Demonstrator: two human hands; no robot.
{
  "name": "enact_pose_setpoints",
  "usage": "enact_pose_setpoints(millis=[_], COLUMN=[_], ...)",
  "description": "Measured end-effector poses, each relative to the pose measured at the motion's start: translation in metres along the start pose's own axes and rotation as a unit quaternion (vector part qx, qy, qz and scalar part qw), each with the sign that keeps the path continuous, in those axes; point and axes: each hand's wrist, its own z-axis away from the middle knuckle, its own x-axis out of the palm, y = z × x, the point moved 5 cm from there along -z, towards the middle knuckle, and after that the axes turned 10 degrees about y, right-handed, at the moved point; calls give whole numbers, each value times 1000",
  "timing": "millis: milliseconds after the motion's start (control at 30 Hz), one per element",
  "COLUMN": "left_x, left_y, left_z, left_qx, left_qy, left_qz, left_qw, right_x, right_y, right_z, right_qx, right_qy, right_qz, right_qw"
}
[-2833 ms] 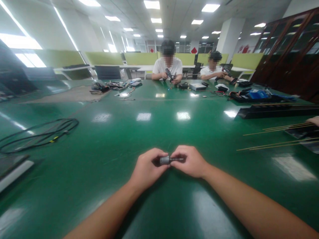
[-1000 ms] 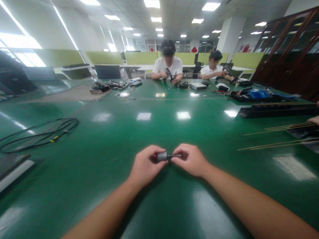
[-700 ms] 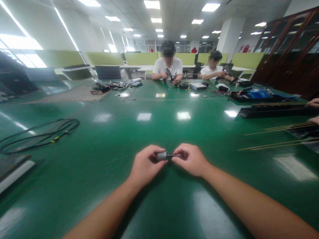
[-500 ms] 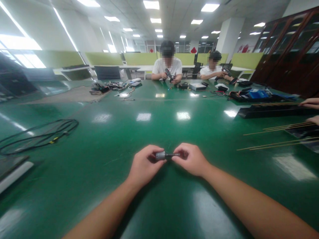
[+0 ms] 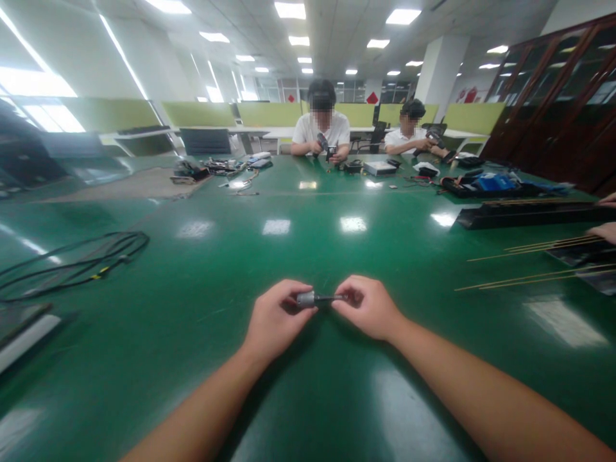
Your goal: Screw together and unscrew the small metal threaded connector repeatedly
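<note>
A small grey metal cylinder [image 5: 305, 299] with a dark collar lies sideways between my hands, just above the green tabletop [image 5: 308, 385]. My left hand [image 5: 279, 317] pinches the cylinder between thumb and fingers. From its right end a thin dark shaft [image 5: 330, 298] runs across to my right hand [image 5: 368, 307], whose thumb and fingertips are closed on the shaft's far end. My right fingers hide that tip, and I cannot make out what kind of part this is.
Looped black cable [image 5: 110, 253] lies at left, above a flat board [image 5: 29, 333]. Thin brass-coloured rods [image 5: 524, 279] and a long black channel [image 5: 529, 215] are at right, near another person's hand [image 5: 604, 232]. Two people [image 5: 321, 128] sit across the table among tools.
My left hand has shifted slightly left with the grey cylinder, so more of the shaft shows between my hands. The other person's hands at right have moved a little outward.
</note>
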Motion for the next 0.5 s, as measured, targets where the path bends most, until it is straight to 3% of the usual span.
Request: enact_pose_setpoints(millis=[500], left_x=[0], left_y=[-5], left_z=[-1], left_qx=[-12], left_qy=[1], left_qz=[-2], left_qw=[1000], right_x=[-2], right_y=[3], right_z=[0], right_qx=[12], right_qy=[13], right_qz=[3], right_qw=[1000])
